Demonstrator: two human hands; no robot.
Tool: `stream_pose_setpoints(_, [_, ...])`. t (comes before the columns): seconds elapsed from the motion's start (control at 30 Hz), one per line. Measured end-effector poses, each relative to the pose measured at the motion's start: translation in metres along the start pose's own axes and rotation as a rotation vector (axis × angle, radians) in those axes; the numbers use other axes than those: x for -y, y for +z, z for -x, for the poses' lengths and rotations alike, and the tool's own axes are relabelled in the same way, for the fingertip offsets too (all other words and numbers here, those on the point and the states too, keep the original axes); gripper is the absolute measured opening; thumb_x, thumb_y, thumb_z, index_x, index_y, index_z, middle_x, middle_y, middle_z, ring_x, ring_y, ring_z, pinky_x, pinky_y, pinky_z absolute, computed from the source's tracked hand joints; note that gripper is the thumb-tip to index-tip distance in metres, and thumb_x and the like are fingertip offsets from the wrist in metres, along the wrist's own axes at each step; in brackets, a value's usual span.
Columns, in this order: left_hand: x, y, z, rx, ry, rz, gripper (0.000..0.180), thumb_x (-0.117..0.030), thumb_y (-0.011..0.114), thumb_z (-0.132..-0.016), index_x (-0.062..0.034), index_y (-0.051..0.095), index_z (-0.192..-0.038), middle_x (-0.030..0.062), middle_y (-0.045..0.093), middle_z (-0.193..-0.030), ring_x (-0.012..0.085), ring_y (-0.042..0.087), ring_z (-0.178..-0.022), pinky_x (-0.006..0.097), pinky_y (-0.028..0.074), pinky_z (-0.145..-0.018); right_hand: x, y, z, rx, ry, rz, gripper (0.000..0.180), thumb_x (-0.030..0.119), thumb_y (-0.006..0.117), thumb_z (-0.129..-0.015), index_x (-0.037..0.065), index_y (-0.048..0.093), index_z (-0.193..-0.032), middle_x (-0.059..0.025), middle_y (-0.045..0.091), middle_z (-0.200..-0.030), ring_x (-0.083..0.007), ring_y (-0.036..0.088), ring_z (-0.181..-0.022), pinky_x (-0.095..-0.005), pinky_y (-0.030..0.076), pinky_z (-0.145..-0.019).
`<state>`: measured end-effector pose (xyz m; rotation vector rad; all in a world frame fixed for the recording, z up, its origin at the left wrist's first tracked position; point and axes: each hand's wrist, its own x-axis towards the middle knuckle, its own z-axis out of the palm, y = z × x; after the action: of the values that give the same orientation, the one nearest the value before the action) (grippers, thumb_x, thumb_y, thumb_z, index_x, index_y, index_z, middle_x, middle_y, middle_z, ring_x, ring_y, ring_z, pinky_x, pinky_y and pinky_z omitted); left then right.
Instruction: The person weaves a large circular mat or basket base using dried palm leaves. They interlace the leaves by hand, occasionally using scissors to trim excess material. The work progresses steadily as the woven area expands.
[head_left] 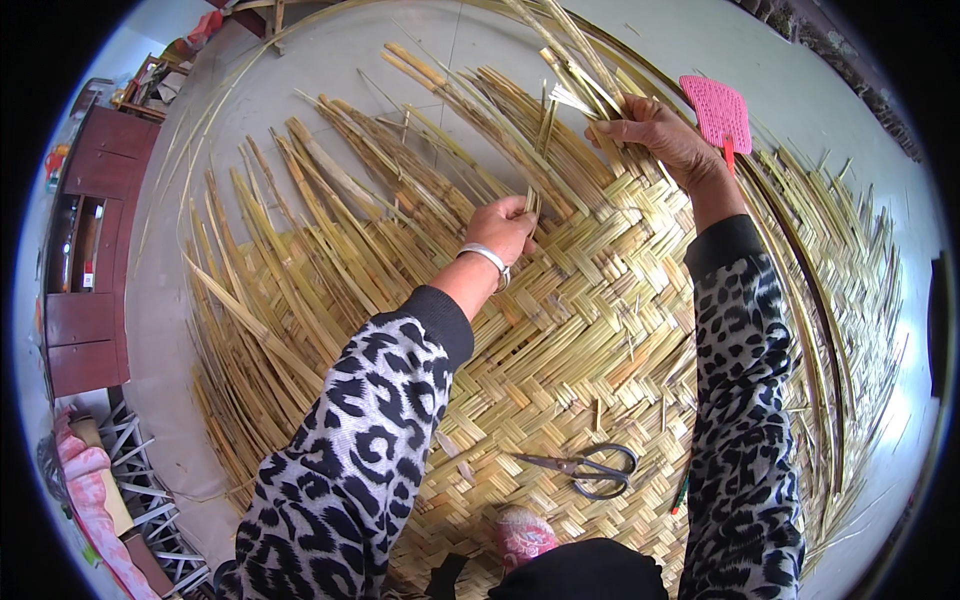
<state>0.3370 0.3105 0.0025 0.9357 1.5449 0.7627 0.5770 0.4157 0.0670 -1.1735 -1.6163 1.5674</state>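
Observation:
A large mat of woven flat reed strips (560,370) spreads beneath both arms, its loose strip ends (340,190) fanning out to the far left. My left hand (503,228) is closed in a pinch on a short reed strip (533,203) at the border between the weave and the loose ends. Farther away and to the right, my right hand (655,135) is closed round several upright reed strips (588,62), some with pale split ends. The lower ends of those strips run into the weave under the hand.
Black-handled scissors (590,468) lie on the mat near my body. A pink fly swatter (718,112) is beyond my right wrist. A long dark curved strip (812,285) crosses the mat's right side. At the left stand a dark red cabinet (92,250) and a white metal rack (150,490).

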Motion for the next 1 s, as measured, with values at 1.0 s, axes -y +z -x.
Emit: stream_pose_setpoints(1.0, [0.007,0.014,-0.027,-0.027,-0.164,-0.003,0.020,-0.009,0.069,-0.087,0.0017,0.067,-0.104,0.0058,0.065,-0.075,0.0124,0.056,-0.054,0.029,0.047,-0.051,-0.032,0.024,-0.050,-0.120,0.013,0.958,0.049,0.025,0.068,-0.073,0.003,0.063,-0.116,-0.0217,0.069,-0.099,-0.0359,0.065,-0.092,-0.0415,0.050,-0.084])
